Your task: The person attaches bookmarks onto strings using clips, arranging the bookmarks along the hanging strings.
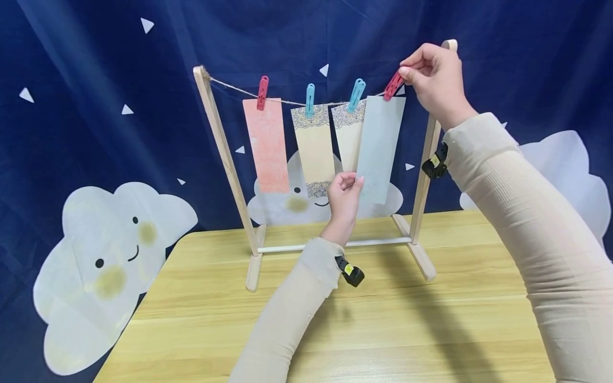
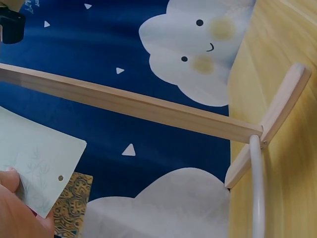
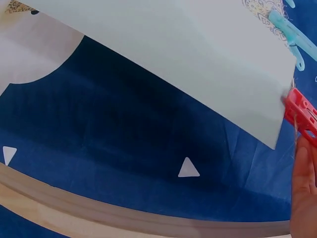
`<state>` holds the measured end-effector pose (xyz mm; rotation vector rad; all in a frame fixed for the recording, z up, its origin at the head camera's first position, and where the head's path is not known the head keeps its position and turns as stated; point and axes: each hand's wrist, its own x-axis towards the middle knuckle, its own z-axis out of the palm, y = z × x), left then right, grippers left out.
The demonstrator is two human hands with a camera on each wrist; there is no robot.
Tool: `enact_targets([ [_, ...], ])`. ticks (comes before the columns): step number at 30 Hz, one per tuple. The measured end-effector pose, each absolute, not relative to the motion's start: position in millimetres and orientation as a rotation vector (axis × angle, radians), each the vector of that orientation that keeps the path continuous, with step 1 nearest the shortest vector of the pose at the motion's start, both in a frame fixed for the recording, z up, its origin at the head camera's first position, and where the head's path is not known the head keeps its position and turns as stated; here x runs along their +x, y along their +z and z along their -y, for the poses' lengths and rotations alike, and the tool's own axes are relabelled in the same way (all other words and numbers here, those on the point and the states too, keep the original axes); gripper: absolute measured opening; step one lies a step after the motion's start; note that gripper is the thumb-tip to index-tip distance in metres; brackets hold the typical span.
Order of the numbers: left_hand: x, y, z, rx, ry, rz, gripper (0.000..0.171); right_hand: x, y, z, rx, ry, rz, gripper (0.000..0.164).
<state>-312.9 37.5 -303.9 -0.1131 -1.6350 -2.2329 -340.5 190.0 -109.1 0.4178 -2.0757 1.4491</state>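
Note:
My right hand [image 1: 438,80] pinches a red clothespin [image 1: 394,86] between thumb and fingers at the right part of the string [image 1: 230,84]. The clothespin's tip meets the top edge of a pale blue-green paper strip [image 1: 380,149]; how far it grips the paper I cannot tell. Lower down, my left hand [image 1: 345,199] pinches that strip near its bottom left edge. In the left wrist view a small hole [image 2: 61,178] shows near the strip's end. The strip partly covers a cream patterned strip [image 1: 348,135] hanging from a blue clothespin [image 1: 356,94].
Further left hang another patterned strip [image 1: 313,149] on a blue clothespin [image 1: 309,100] and a pink strip [image 1: 266,149] on a red clothespin [image 1: 262,92]. A wooden frame [image 1: 225,159] carries the string and stands on the wooden table [image 1: 201,314]. Behind is a dark blue cloud-patterned curtain [image 1: 96,106].

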Motion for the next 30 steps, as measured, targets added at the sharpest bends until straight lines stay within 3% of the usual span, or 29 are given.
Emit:
enact_targets([
  [12,-310.3,-291.4,-41.3,-0.077,-2.288,1.646,0.011,-339.5,-109.8,-190.9,0.389,1.323,2.175,0.003],
  [22,-311.5,-292.3,-43.6,-0.061,-2.309,1.672,0.011,-339.4,-105.9,-191.6,0.386,1.047,2.383,0.036],
  [30,-312.3,-292.8,-43.4,-0.064,-2.29,1.738,0.013,-340.1,-105.6,-189.9,0.366,0.959,2.482,0.043],
])
